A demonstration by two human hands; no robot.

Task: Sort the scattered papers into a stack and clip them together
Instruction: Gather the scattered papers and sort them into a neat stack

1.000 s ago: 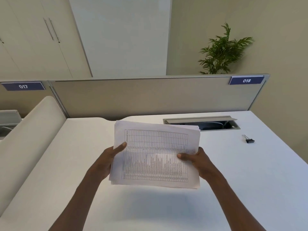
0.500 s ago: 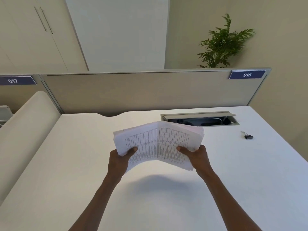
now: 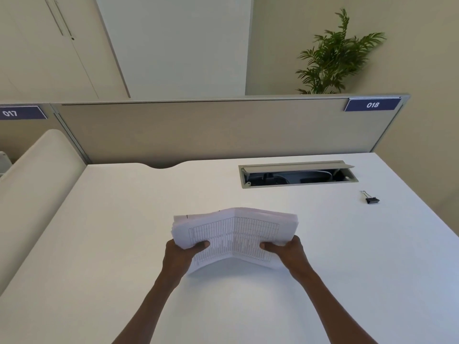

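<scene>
A stack of white papers [image 3: 236,232] with a printed table on top is held over the middle of the white desk [image 3: 99,244]. The stack bows upward along a centre ridge. My left hand [image 3: 181,254] grips its left edge, thumb on top. My right hand [image 3: 285,252] grips its right edge the same way. The sheet edges on the left side look slightly uneven. A small black binder clip [image 3: 371,199] lies on the desk far to the right, apart from both hands.
An open cable hatch [image 3: 298,173] is set into the desk behind the papers. A beige partition [image 3: 198,130] with a "018" label [image 3: 372,105] closes the back. A padded divider [image 3: 32,184] runs along the left. A potted plant [image 3: 332,55] stands beyond.
The stack was held flat facing me; both hands have lowered it toward the desk and pushed inward, so it now bows up in the middle.
</scene>
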